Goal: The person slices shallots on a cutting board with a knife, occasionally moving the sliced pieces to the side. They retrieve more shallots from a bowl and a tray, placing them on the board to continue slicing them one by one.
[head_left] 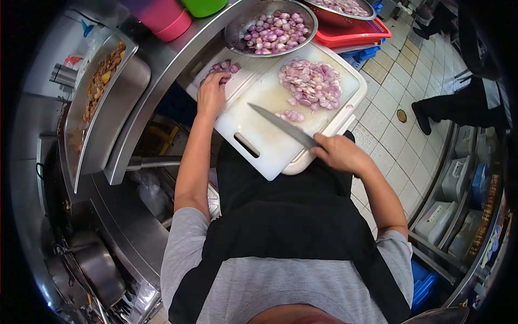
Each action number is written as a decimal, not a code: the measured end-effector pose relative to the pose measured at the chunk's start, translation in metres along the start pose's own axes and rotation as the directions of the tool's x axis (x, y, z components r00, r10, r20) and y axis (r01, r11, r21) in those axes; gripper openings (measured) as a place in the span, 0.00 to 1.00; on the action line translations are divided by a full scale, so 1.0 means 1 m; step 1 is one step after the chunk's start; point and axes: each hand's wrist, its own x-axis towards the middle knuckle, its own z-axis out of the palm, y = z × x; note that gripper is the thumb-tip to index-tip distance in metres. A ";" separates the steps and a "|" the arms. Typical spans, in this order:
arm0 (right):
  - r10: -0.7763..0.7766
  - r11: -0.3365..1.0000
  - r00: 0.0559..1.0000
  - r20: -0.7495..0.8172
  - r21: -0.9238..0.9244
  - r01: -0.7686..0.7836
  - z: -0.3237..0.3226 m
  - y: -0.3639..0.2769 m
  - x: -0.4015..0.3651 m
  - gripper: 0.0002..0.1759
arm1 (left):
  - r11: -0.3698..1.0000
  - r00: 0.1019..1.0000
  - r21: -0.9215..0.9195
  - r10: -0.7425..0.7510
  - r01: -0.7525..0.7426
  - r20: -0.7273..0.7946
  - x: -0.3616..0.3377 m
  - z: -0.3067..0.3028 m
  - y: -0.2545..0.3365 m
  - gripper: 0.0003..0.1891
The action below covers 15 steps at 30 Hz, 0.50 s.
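My right hand (341, 153) is wrapped round the handle of a kitchen knife (284, 126), its blade slanting up and left over the white cutting board (251, 121). At the board's left side, my left hand (211, 96) has its fingers curled down on a shallot at the edge of a small group of peeled shallots (233, 68); the fingertips are partly hidden. A large heap of sliced shallots (310, 82) lies on the right part of the board. Close to the blade is a smaller bunch of slices (291, 115).
A metal colander (233, 38) of whole peeled shallots stands behind the board. Beyond it are a red tray (353, 35) and another bowl with slices. A steel food pan (116, 92) is at left. A person's dark-trousered leg (448, 110) is on the tiled floor at right.
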 end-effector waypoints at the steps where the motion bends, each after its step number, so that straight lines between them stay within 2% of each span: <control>1: 0.018 1.000 0.999 -0.032 0.020 -0.017 -0.003 0.006 0.002 0.14 | 1.000 1.000 -0.006 0.012 -0.012 0.005 0.002 0.001 0.001 0.13; 7: 0.114 0.993 0.982 -0.148 0.027 -0.111 -0.021 0.027 0.008 0.15 | 0.990 0.995 0.100 -0.097 0.098 -0.009 0.002 -0.006 0.013 0.11; 9: 0.156 0.988 0.972 -0.175 0.018 -0.155 -0.022 0.023 0.005 0.16 | 0.973 0.980 -0.113 -0.196 0.199 0.039 -0.005 -0.016 0.034 0.11; 10: 0.158 0.987 0.968 -0.195 -0.001 -0.161 -0.021 0.017 0.001 0.16 | 0.974 0.980 -0.112 -0.194 0.198 0.045 -0.012 -0.016 0.046 0.11; 12: 0.160 0.986 0.966 -0.202 -0.013 -0.166 -0.015 0.014 -0.002 0.16 | 0.988 0.993 -0.137 -0.056 0.070 0.108 -0.029 -0.012 0.065 0.11; 13: 0.172 0.984 0.965 -0.199 -0.022 -0.179 -0.013 0.014 -0.002 0.15 | 0.997 0.995 -0.062 0.049 -0.044 0.083 -0.034 -0.005 0.062 0.10; 15: 0.177 0.982 0.963 -0.204 -0.035 -0.187 -0.012 0.014 0.001 0.15 | 0.997 0.999 -0.080 -0.005 0.009 0.050 -0.034 0.002 0.052 0.09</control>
